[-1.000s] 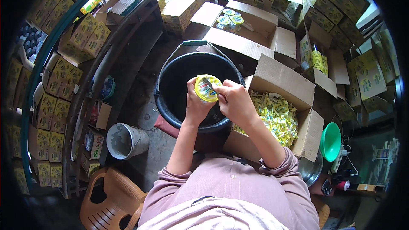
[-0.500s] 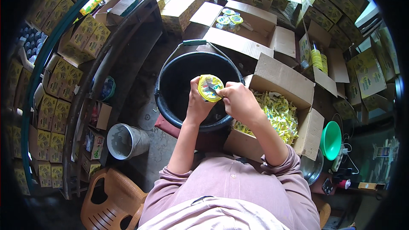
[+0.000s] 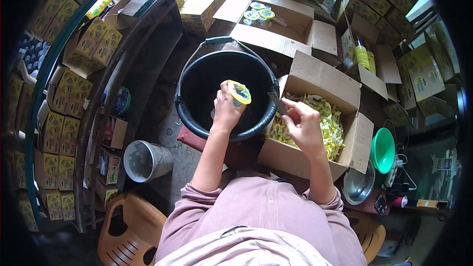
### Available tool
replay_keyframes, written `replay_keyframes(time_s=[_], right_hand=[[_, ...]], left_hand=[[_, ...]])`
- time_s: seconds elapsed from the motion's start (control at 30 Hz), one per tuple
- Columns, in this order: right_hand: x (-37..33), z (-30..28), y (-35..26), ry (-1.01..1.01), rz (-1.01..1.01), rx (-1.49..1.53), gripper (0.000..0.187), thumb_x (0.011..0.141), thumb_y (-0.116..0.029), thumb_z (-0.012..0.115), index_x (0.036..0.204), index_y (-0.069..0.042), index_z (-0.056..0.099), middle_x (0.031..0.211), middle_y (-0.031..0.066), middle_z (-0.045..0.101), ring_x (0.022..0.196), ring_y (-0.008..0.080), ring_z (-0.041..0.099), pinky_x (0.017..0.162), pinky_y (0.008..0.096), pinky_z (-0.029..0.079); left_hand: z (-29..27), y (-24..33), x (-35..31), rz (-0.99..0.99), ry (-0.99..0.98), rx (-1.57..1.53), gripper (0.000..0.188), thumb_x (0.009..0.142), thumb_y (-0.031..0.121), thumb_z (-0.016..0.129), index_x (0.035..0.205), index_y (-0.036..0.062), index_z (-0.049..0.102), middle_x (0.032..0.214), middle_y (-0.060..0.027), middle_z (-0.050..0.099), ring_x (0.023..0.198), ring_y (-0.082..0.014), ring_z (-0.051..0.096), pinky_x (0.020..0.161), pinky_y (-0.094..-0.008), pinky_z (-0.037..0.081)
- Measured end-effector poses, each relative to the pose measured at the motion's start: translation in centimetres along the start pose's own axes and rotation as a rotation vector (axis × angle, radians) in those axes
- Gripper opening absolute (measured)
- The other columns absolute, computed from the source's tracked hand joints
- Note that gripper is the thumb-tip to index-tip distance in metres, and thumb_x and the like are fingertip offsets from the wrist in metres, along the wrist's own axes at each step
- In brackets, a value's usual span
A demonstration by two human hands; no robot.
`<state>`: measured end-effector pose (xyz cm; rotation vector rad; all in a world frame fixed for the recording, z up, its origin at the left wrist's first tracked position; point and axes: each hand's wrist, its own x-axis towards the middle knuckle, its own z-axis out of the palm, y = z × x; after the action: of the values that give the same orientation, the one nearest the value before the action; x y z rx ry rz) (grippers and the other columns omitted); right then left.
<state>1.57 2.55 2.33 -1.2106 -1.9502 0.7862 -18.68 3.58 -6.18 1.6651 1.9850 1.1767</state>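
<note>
My left hand [image 3: 225, 112] is wrapped round a small plastic cup [image 3: 240, 93] with a yellow-rimmed printed lid. The cup is tilted over a large black bucket [image 3: 199, 76], and its lid looks cut, with a dark gap in it. In my right hand [image 3: 306, 122] I hold a short flat knife [image 3: 277, 103], its blade pointing up and left by the bucket's right rim. A pale round shape lies in the bucket below my left hand; I cannot make out what it is.
Beside the bucket stands an open carton [image 3: 325, 79] of crumpled yellow-green film pieces [image 3: 332, 125]. Farther off, another open carton [image 3: 271, 34] holds several lidded cups [image 3: 258, 14]. A grey pail [image 3: 148, 161], a brown chair [image 3: 130, 226], a green bowl [image 3: 383, 150] and stacked boxes [image 3: 69, 96] surround me.
My right hand has drawn the knife away from the lid, right and down. My left hand has tipped the cup and shifted slightly left. The lid now shows a gap.
</note>
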Motion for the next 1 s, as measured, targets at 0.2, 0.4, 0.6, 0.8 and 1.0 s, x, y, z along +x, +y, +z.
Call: replay_keyframes(time_s=[0.2,0.4,0.6,0.8,1.0], right_hand=[[-6.8,-3.2,3.3,0.21,0.192,0.0,0.037,0.071,0.003,0.061,0.107,-0.006,0.059,0.067,0.0048,0.058,0.057,0.0086,0.055,0.052,0.0212,0.046],[-14.6,-6.9,7.9,0.43,0.415,0.227,0.037,0.073,0.005,0.061,0.11,-0.003,0.057,0.068,-0.0015,0.056,0.06,0.0035,0.052,0.054,0.0183,0.043],[-20.3,-9.3,9.7,0.512,0.499,0.251,0.036,0.073,0.005,0.061,0.108,0.0,0.056,0.067,0.0004,0.057,0.059,0.0049,0.055,0.054,0.0181,0.044],[-21.8,-10.3,10.2,0.572,0.483,0.257,0.033,0.072,0.003,0.062,0.105,-0.002,0.059,0.067,0.0004,0.058,0.058,0.0038,0.053,0.052,0.0183,0.043],[-21.3,-12.2,9.1,0.564,0.465,0.164,0.031,0.071,0.001,0.064,0.101,-0.004,0.06,0.067,0.0036,0.059,0.055,0.0077,0.056,0.051,0.0216,0.046]], left_hand=[[1.0,0.6,-0.1,0.06,-0.1,0.426,0.067,0.062,0.016,0.07,0.118,0.0037,0.036,0.101,-0.0172,0.054,0.096,-0.0312,0.051,0.079,-0.0426,0.04],[1.5,0.4,-0.4,0.071,-0.168,0.722,0.06,0.06,0.016,0.071,0.112,0.0065,0.042,0.098,-0.0095,0.059,0.094,-0.0262,0.054,0.076,-0.0416,0.041],[1.1,0.1,-0.6,0.124,-0.216,0.881,0.06,0.057,0.015,0.073,0.11,0.0083,0.046,0.093,-0.0077,0.06,0.091,-0.0241,0.056,0.074,-0.039,0.041],[0.6,1.0,0.6,0.162,-0.346,1.002,0.059,0.055,0.015,0.073,0.108,0.0085,0.047,0.091,-0.0085,0.061,0.091,-0.0249,0.057,0.076,-0.038,0.04],[-2.4,0.3,3.9,0.115,-0.559,1.209,0.069,0.048,0.024,0.079,0.107,0.0069,0.048,0.092,-0.01,0.061,0.091,-0.0261,0.059,0.079,-0.0385,0.043]])
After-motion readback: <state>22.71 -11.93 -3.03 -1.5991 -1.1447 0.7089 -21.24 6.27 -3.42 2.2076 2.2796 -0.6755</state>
